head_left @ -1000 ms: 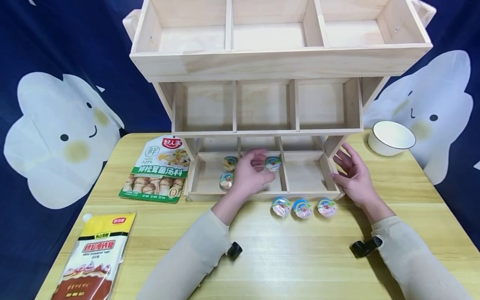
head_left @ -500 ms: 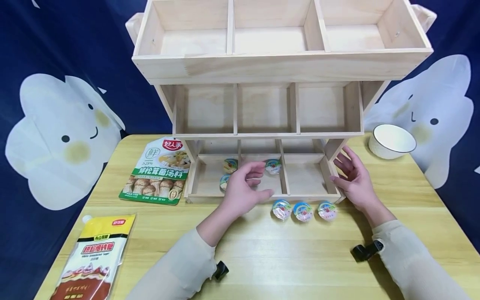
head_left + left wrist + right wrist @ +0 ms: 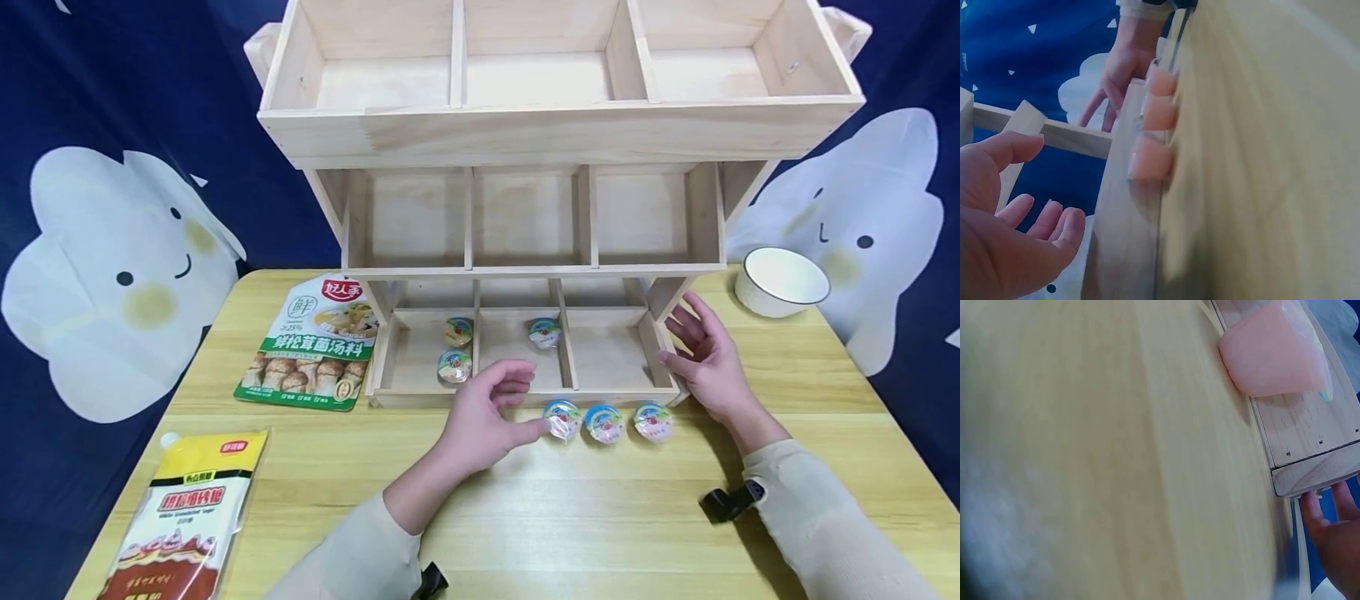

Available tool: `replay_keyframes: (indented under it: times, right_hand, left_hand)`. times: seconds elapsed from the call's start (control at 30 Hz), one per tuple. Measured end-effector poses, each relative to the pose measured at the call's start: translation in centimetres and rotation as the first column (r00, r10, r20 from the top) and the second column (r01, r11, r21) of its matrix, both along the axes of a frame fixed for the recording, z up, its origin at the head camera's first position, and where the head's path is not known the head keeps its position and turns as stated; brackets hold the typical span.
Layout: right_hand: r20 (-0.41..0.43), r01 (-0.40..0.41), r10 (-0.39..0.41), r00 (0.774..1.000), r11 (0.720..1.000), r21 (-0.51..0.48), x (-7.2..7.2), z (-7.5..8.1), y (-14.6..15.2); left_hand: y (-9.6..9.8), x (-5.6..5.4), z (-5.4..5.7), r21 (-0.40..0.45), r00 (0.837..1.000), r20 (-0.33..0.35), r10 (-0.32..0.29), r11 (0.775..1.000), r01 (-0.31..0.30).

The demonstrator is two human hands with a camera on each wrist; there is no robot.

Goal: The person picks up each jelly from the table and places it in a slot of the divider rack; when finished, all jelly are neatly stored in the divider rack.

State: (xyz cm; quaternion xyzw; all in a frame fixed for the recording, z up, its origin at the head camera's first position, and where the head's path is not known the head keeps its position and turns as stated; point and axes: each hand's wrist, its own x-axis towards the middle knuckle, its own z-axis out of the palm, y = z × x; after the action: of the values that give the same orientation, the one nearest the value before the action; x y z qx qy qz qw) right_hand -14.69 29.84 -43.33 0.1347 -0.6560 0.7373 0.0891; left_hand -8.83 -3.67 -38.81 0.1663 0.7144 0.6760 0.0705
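Observation:
My left hand hovers with curved fingers just before the front board of the lowest wooden tray. Its thumb tip is right at the leftmost of three pink jelly cups lined up in front of the tray; the left wrist view shows nothing between the fingers. One jelly cup sits in the tray's middle compartment. The left compartment contains a yellowish cup and a paler one. My right hand rests its fingers against the tray's right end, and in the right wrist view a pink cup stands nearby.
Above the tray rise two more tiers of the three-tier wooden rack, overhanging it. Left of the rack lies a green and white soup packet, with a yellow-topped sugar pouch closer to me. A white bowl stands at the right.
My left hand has drawn back out of the middle compartment toward me, leaving a jelly cup there, and has come beside the front row of cups. The right hand has stayed at the tray's end.

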Motion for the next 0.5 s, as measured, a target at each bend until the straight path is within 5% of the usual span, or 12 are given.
replay_keyframes:
  times: [0.27,0.5]
  right_hand:
    - [0.009,0.003,-0.003,1.0,1.0,0.011,0.0,0.1,0.1]
    - [0.017,0.007,-0.007,1.0,1.0,0.022,0.0,0.1,0.1]
  left_hand:
    - [0.0,1.2,-1.1,-0.041,0.998,0.059,-0.026,0.999,0.028]
    - [0.4,1.5,-2.0,-0.145,0.999,0.042,-0.009,0.989,0.015]
